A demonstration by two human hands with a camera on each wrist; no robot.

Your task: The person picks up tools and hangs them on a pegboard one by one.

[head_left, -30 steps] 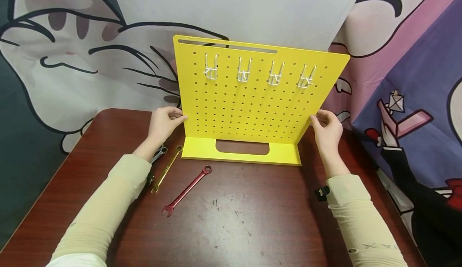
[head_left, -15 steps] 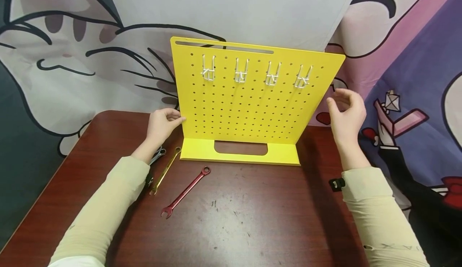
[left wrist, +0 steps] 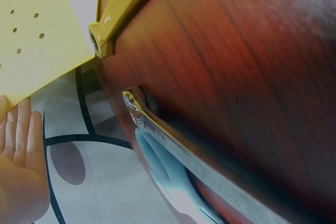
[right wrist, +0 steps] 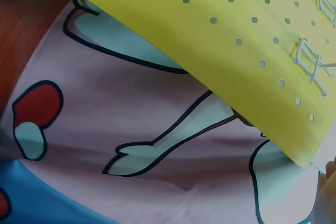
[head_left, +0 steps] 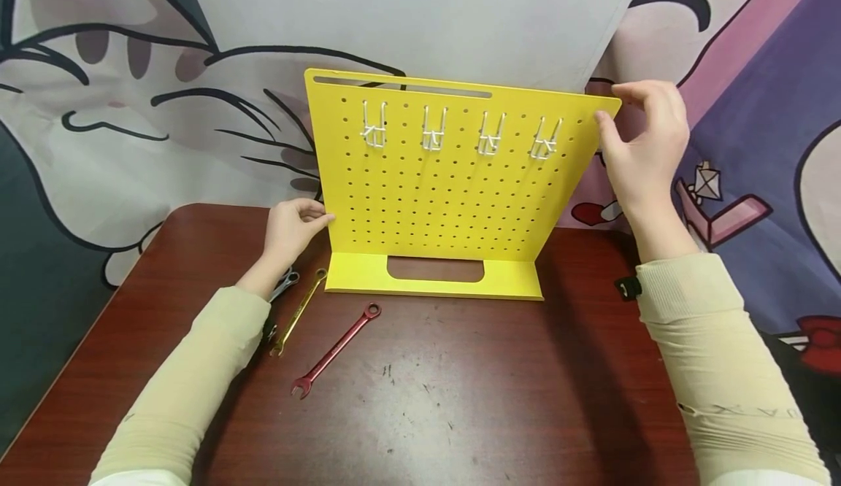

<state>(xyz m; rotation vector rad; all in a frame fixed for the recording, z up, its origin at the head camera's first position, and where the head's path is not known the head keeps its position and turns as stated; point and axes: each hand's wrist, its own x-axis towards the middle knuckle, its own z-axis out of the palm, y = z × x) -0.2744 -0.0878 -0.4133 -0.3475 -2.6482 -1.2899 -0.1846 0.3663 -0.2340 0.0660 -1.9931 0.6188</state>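
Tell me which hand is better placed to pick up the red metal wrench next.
Left, I'd judge: the red metal wrench lies nearer the left hand, though that hand pinches the left edge of the yellow perforated pegboard. The right hand is at the pegboard's upper right corner, farther away.

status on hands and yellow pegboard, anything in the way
Left hand pinching left edge of yellow pegboard; right hand at upper right corner, grip unclear. Pegboard standing on table. Red wrench lying in front.

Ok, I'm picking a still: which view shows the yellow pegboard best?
The head view: it frames the yellow pegboard from top to base, nearly unobstructed. The left wrist view catches only its lower left part; the right wrist view, only its right side near the top corner.
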